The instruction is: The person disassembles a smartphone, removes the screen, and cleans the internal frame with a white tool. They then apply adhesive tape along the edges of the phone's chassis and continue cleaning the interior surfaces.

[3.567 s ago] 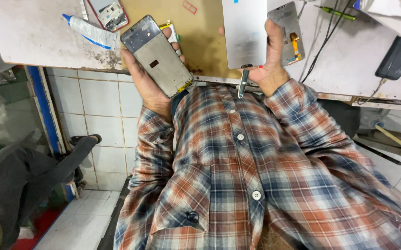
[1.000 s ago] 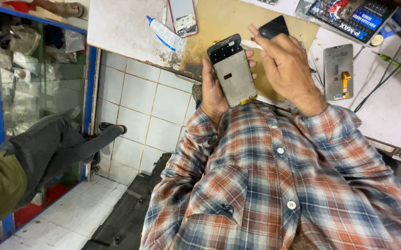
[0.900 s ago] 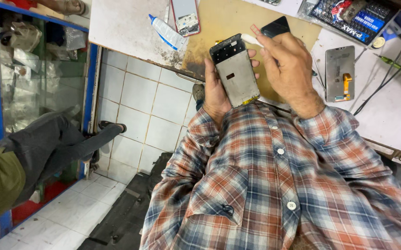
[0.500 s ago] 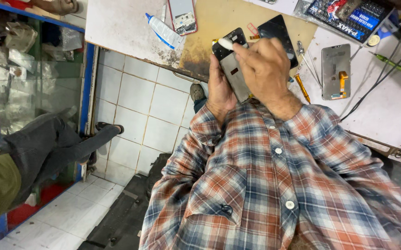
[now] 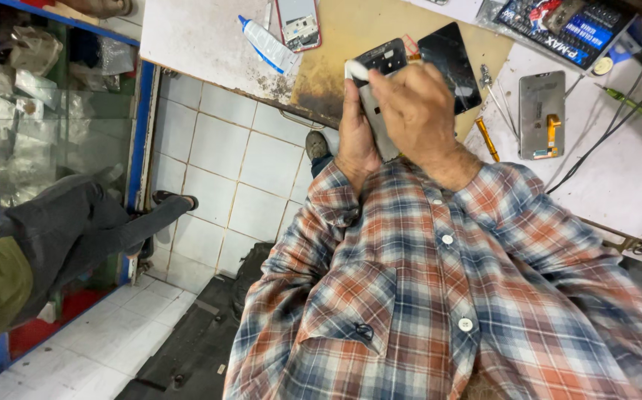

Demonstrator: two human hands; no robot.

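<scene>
My left hand (image 5: 356, 133) grips an opened phone (image 5: 381, 63) from below, its bare inner side facing up. My right hand (image 5: 417, 111) lies across the phone and pinches a small white tool (image 5: 356, 71) whose tip rests near the phone's top left corner. Most of the phone is hidden under my right hand. A black screen panel (image 5: 450, 63) lies on the brown mat (image 5: 350, 30) just right of the phone.
On the worn workbench (image 5: 195, 37) lie a glue tube (image 5: 265, 43), another opened phone (image 5: 298, 22), a grey phone frame (image 5: 541, 115), a yellow-handled screwdriver (image 5: 486, 138), a tool set tray (image 5: 558, 26) and cables. Another person's leg (image 5: 91, 222) stands at the left on the tiled floor.
3.6 s ago my right hand held a white panel; a second ago it lifted a black panel. Now that panel lies on the mat and my right hand works a white tool on the phone.
</scene>
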